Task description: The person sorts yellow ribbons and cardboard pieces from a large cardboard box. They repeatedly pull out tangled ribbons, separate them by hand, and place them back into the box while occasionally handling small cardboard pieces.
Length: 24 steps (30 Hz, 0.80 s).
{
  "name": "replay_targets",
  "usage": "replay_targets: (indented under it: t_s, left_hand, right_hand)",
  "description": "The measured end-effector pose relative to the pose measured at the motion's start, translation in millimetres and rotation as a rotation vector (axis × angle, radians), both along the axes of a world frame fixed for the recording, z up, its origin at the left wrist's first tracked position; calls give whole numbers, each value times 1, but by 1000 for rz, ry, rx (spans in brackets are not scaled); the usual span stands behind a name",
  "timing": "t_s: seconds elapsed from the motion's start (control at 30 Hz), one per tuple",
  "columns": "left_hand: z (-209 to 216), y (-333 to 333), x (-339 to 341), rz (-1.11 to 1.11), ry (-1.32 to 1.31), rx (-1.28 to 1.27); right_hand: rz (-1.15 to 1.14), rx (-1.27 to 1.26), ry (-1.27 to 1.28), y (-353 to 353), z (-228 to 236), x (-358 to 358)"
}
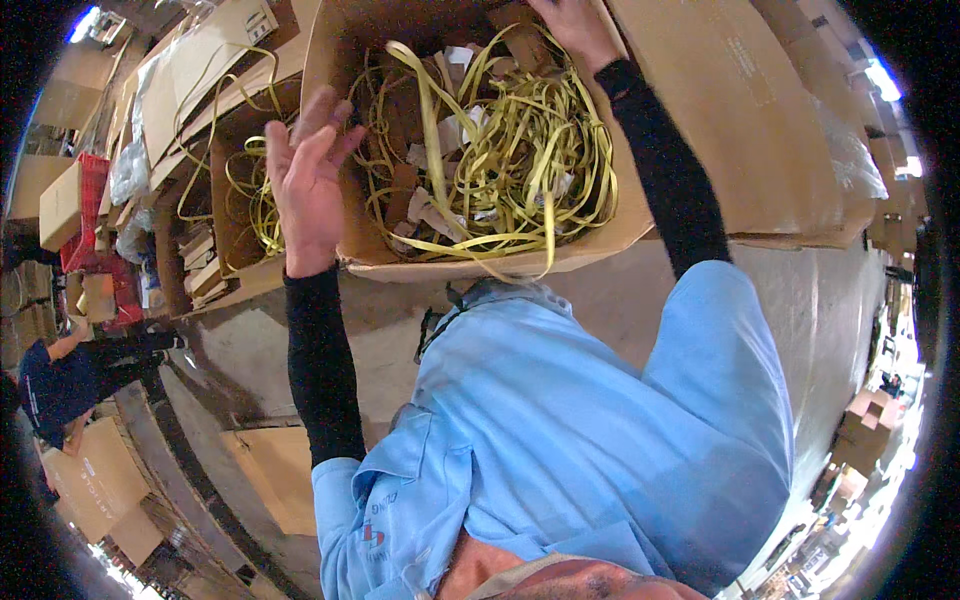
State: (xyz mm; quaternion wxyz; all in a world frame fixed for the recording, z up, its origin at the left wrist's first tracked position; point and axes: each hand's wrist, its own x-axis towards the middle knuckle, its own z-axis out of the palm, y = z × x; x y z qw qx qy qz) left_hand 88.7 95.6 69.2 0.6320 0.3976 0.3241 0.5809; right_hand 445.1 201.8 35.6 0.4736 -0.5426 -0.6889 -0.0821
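Note:
A large open cardboard box (480,268) stands in front of me. Inside lies a tangled heap of yellow plastic strapping (530,150), mixed with torn paper and brown cardboard scraps. My left hand (308,190) is raised over the left side of the box, slightly blurred, with its fingers apart and nothing in them. Reaching across the far right part of the box, my right hand (578,30) is close to the right wall. The picture's top edge cuts off its fingers, so I cannot see whether they hold anything.
More yellow strapping hangs over another cardboard box (228,190) on the left. Large cardboard sheets (730,120) lie at the right. Beyond the left box are a red plastic crate (88,225) and a person in dark clothes (55,390). A flat cardboard piece (275,475) rests on the floor.

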Motion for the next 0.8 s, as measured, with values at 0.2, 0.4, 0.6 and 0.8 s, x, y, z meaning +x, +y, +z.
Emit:
replay_targets:
  t_s: [0.2, 0.4, 0.6, 0.8]
  left_hand:
    - [-62, -29, -2, -6, 101, -18]
    - [-85, -53, 11, -199, 294, -118]
    - [-64, -49, 27, -232, 394, 37]
    - [7, -38, 96, -269, 561, 613]
  right_hand:
    - [-356, -1133, -978, -82, -233, 86]
    - [-527, -1045, -197, -93, -217, 98]
    - [37, -714, 385, -112, 14, 108]
    - [496, -376, 552, -159, 194, 66]
